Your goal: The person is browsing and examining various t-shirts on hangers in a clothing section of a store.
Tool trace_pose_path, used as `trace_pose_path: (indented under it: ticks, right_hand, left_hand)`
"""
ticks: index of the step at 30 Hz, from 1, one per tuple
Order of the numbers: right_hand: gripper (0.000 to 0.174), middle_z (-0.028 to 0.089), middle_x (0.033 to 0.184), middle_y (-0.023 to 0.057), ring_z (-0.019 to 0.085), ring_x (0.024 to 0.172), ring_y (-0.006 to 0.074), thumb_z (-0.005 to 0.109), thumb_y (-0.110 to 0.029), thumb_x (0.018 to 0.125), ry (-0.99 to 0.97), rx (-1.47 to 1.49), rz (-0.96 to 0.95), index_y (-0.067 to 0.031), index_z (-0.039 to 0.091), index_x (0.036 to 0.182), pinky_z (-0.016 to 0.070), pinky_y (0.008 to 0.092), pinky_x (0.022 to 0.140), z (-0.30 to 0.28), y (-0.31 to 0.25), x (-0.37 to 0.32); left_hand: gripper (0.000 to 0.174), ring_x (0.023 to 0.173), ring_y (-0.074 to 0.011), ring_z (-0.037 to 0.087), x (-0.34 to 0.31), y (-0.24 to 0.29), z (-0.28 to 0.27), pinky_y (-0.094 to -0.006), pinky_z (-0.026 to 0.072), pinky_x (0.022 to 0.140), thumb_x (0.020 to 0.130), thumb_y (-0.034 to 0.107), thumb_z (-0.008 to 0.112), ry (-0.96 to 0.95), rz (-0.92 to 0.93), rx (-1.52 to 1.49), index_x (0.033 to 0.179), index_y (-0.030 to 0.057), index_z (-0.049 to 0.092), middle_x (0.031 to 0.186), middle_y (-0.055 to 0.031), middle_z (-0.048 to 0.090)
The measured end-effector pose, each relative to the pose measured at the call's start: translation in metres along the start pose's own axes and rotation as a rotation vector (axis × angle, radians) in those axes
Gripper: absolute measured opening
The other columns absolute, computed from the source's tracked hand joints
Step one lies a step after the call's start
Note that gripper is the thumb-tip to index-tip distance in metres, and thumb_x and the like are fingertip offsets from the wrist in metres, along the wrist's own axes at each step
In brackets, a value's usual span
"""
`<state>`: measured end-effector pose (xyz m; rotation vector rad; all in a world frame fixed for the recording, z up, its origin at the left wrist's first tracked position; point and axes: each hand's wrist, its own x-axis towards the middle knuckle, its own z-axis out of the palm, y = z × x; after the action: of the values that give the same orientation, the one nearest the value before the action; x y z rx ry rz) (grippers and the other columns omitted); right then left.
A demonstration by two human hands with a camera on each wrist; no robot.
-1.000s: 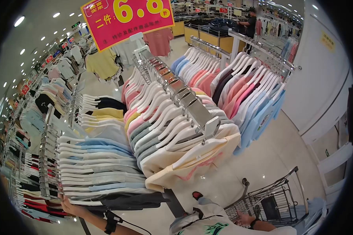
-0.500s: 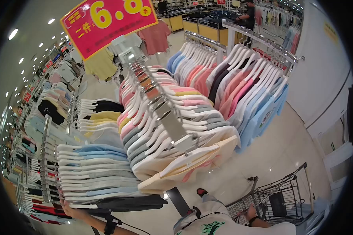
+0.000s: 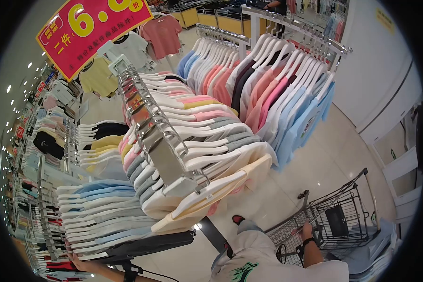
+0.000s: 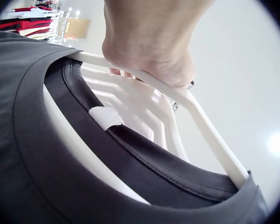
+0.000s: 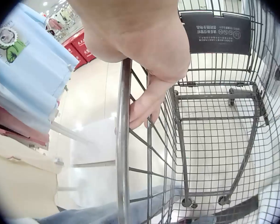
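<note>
My left hand [image 3: 82, 264] is at the near end of a lower clothes rail. Its fingers curl over the white hanger [image 4: 203, 123] of a dark grey T-shirt [image 3: 150, 245], as the left wrist view shows. Behind that hanger, more white hangers [image 4: 130, 95] stand in a close row. My right hand [image 3: 307, 231] grips the metal rim [image 5: 123, 154] of a wire shopping cart [image 3: 333, 214], fingers wrapped round the bar. Inside, the cart's basket shows bare wire mesh in the right wrist view.
A chrome rack [image 3: 160, 155] packed with shirts stands before me, under a red discount sign [image 3: 87, 35]. Another rack with light blue shirts [image 3: 298, 129] stands to the right, near a white wall [image 3: 366, 70]. Pale tiled floor [image 3: 310, 150] lies between rack and cart.
The head view has swung, so the racks and sign sit further left. My right hand and the cart appear higher in view. The left hand stays at the dark shirt's hanger.
</note>
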<state>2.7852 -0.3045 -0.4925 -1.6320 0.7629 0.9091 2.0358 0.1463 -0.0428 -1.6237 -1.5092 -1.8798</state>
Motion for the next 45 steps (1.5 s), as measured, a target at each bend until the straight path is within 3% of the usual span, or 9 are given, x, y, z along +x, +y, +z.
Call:
trace_pose_path:
  ticks: [4,6,8,15,28,36,40,42,45]
  right_hand:
    - [0.066,0.059,0.073,0.0244,0.066,0.058,0.0434,0.036,-0.052,0.111,0.162,-0.019,-0.096,0.0124,0.053,0.110,0.0622,0.0533,0.053,0.028,-0.025,-0.030]
    - [0.065,0.059,0.074,0.0232,0.065,0.054,0.0400,0.037,-0.053,0.110,0.080,-0.062,-0.093,0.0100,0.051,0.117,0.0613,0.0496,0.049,0.016,-0.031,-0.016]
    - [0.061,0.059,0.072,0.0200,0.065,0.054,0.0354,0.039,-0.051,0.110,0.080,-0.191,-0.072,0.0072,0.047,0.125,0.0585,0.0467,0.047,0.012,-0.037,0.005]
    - [0.056,0.047,0.052,0.0095,0.051,0.037,0.0270,0.037,-0.044,0.113,0.080,-0.101,-0.260,-0.0002,0.053,0.082,0.0473,0.0437,0.038,-0.008,-0.029,0.097]
    - [0.063,0.067,0.109,0.0330,0.072,0.062,0.0443,0.042,-0.044,0.110,0.146,-0.310,-0.302,0.0122,0.048,0.137,0.0661,0.0484,0.049,-0.001,-0.058,0.055]
    - [0.079,0.070,0.090,0.0319,0.074,0.063,0.0406,0.050,-0.057,0.104,-0.047,-0.435,-0.261,0.0206,0.056,0.119,0.0656,0.0479,0.049,-0.013,-0.097,0.018]
    - [0.085,0.077,0.076,0.0159,0.076,0.071,0.0247,0.055,-0.073,0.096,-0.370,-1.604,0.039,0.0093,0.077,0.098,0.0606,0.0322,0.057,-0.014,-0.170,-0.013]
    - [0.074,0.077,0.074,0.0126,0.075,0.070,0.0214,0.057,-0.069,0.096,-0.854,-1.786,-0.504,-0.0010,0.079,0.079,0.0601,0.0316,0.065,0.005,-0.203,-0.020]
    - [0.066,0.077,0.074,0.0085,0.075,0.073,0.0217,0.049,-0.059,0.104,-0.802,-1.423,-0.962,-0.0049,0.078,0.078,0.0581,0.0333,0.074,0.088,-0.254,-0.131]
  left_hand:
    - [0.050,0.126,-0.0337,0.062,0.008,-0.087,-0.040,-0.0429,0.0466,0.111,0.099,0.017,0.043,-0.009,0.080,0.142,0.132,-0.0162,0.061,0.139,-0.0245,0.064]
    - [0.046,0.123,-0.0334,0.063,0.002,-0.033,-0.015,-0.0419,0.0480,0.108,0.102,0.016,0.048,0.056,0.024,0.088,0.130,-0.0175,0.061,0.138,-0.0251,0.064]
    - [0.026,0.121,-0.0389,0.066,-0.001,-0.067,-0.030,-0.0451,0.0501,0.107,0.106,0.007,0.047,0.089,0.458,0.595,0.120,-0.0076,0.064,0.134,-0.0267,0.066]
    - [0.044,0.121,-0.0300,0.064,0.009,-0.066,-0.016,-0.0390,0.0478,0.108,0.103,0.015,0.050,0.105,-0.122,-0.087,0.133,-0.0149,0.061,0.136,-0.0226,0.066]
    - [0.045,0.123,-0.0293,0.063,0.025,-0.024,0.005,-0.0397,0.0470,0.108,0.102,0.014,0.046,-0.001,-0.136,-0.273,0.135,-0.0127,0.061,0.134,-0.0214,0.066]
    - [0.044,0.120,-0.0266,0.062,0.034,-0.047,0.000,-0.0365,0.0472,0.106,0.104,0.018,0.048,0.040,-0.162,-0.168,0.136,-0.0112,0.059,0.132,-0.0189,0.066]
    - [0.048,0.127,-0.0256,0.060,0.021,-0.009,0.005,-0.0359,0.0470,0.107,0.108,0.031,0.055,0.129,-0.189,-0.124,0.138,-0.0066,0.059,0.141,-0.0165,0.063]
    - [0.051,0.129,-0.0258,0.059,-0.010,0.047,0.016,-0.0363,0.0476,0.108,0.109,0.035,0.056,0.316,-0.133,0.017,0.139,-0.0053,0.059,0.144,-0.0187,0.060]
    - [0.044,0.121,-0.0265,0.064,-0.068,0.138,0.024,-0.0370,0.0489,0.106,0.109,0.033,0.056,0.436,0.025,0.270,0.131,-0.0050,0.063,0.133,-0.0182,0.066]
